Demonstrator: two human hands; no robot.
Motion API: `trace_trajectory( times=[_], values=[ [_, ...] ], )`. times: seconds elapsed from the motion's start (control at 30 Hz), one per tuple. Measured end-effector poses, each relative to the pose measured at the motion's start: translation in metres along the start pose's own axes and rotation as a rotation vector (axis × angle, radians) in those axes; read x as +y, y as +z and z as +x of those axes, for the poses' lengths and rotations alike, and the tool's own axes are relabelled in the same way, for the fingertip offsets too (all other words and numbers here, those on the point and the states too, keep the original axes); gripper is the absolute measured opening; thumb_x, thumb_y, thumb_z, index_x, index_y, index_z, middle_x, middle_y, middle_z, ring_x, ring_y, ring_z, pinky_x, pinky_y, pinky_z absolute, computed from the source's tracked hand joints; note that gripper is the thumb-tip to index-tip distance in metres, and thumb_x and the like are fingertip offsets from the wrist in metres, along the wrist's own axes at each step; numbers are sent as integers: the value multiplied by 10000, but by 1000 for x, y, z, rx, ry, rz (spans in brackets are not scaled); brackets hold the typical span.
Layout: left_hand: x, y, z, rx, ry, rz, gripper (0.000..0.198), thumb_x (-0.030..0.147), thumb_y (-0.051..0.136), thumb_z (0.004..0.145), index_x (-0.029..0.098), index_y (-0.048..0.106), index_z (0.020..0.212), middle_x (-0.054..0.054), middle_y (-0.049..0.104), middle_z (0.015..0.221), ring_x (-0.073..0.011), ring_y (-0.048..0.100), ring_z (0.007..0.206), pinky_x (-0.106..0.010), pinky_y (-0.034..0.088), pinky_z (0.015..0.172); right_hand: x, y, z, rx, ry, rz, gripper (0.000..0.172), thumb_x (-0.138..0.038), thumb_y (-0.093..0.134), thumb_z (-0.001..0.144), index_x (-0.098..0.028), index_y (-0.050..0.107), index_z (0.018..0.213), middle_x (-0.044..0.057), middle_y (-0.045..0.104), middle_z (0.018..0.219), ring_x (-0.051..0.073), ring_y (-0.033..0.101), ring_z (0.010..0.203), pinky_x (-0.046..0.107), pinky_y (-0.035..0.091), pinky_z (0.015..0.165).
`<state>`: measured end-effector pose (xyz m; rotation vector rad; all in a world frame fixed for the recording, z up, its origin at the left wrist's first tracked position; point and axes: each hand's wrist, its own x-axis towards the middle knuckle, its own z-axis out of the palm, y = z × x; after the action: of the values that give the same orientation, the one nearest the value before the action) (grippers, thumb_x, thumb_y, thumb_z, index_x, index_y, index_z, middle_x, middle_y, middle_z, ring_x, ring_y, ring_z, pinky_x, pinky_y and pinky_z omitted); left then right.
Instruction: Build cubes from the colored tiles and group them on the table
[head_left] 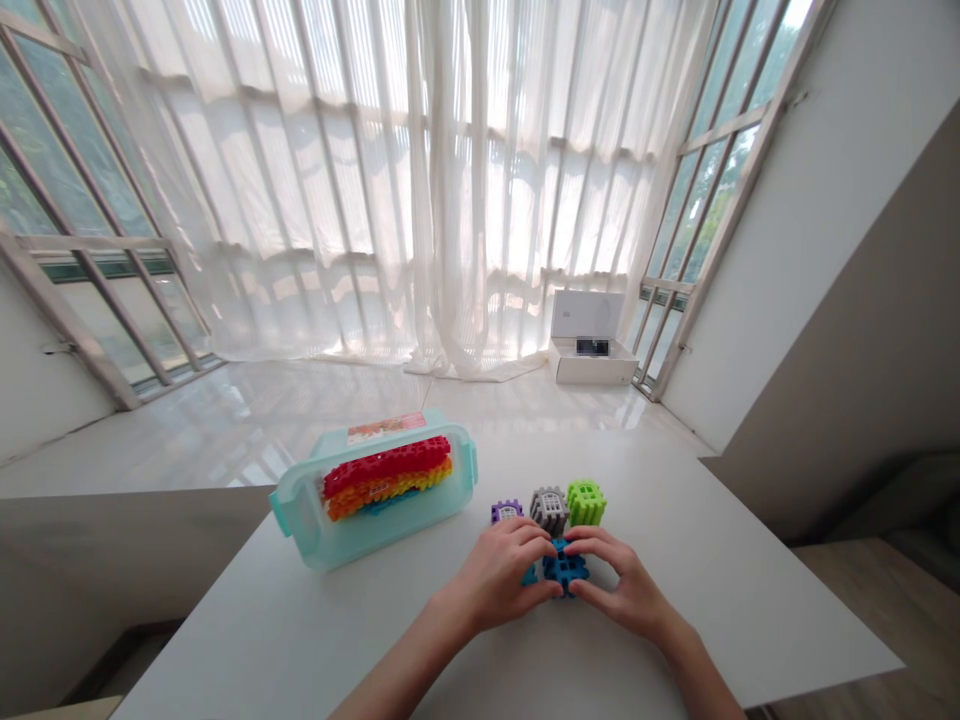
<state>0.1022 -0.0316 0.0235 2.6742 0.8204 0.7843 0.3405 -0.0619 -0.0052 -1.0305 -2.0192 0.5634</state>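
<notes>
In the head view, a blue interlocking toy block [565,572] with a notched edge sits at the front of the white table. My left hand [504,568] grips its left side, thumb low and fingers at the top. From the right, my right hand [621,580] pinches the same block between thumb and fingertips. Part of a lighter blue piece [529,575] shows under my left fingers; the rest is hidden. Just beyond stand a grey block cube [549,510] with a white window insert, a lime green cube [586,502] and a purple block [507,511], partly covered by my left hand.
A pale teal plastic bin [337,550] left of my hands holds red, orange, yellow and blue notched panels [386,475]. On the sill behind, an open white box [592,368] carries a dark device [592,347]. Sheer curtains [450,200] hang at the back.
</notes>
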Motion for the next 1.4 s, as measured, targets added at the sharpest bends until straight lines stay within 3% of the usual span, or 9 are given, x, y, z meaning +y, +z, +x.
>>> trace_trajectory(
  times=[0.2, 0.4, 0.6, 0.8, 1.03, 1.4],
  values=[
    [-2, 4, -3, -4, -10, -42, 291, 409, 731, 802, 238, 655, 1026, -60, 721, 1073, -253, 623, 1063, -390, 509, 906, 2, 2, -5, -11, 33, -35, 365, -255, 773, 776, -244, 680, 1129, 122, 630, 1290, 301, 621, 1179, 440, 527, 998],
    [0, 7, -2, -10, -36, -99, 273, 359, 719, 797, 222, 626, 1014, -67, 706, 1077, -248, 620, 1060, -372, 507, 903, 5, 6, -8, 28, 42, -11, 315, -258, 759, 781, -231, 688, 1087, 116, 659, 1227, 291, 647, 1128, 412, 543, 969],
    [2, 12, -2, 5, -46, -114, 286, 336, 728, 758, 217, 611, 990, -71, 699, 1078, -251, 623, 1041, -373, 518, 890, 10, 5, -13, 37, 124, -9, 519, -303, 788, 762, -232, 615, 1246, 100, 697, 1175, 291, 668, 1081, 409, 570, 942],
    [2, 15, -3, -5, -40, -108, 310, 366, 732, 768, 219, 590, 1002, -78, 693, 1137, -268, 609, 1102, -415, 484, 962, 8, 4, -13, 31, 77, -9, 468, -268, 776, 773, -231, 638, 1219, 113, 685, 1219, 319, 631, 1164, 448, 529, 1008],
    [4, 14, 0, -48, -75, -108, 310, 342, 750, 747, 220, 580, 975, -53, 695, 1056, -247, 624, 1021, -376, 495, 894, 9, 6, -14, 21, 138, 24, 468, -258, 789, 747, -229, 641, 1190, 92, 712, 1162, 300, 676, 1081, 406, 564, 950],
    [4, 16, -1, 5, -42, -67, 309, 347, 747, 746, 232, 588, 985, -49, 684, 1130, -257, 602, 1072, -411, 475, 939, 12, 5, -17, 8, 158, 3, 557, -220, 768, 757, -246, 600, 1287, 90, 685, 1238, 300, 653, 1133, 421, 539, 994]
  ],
)
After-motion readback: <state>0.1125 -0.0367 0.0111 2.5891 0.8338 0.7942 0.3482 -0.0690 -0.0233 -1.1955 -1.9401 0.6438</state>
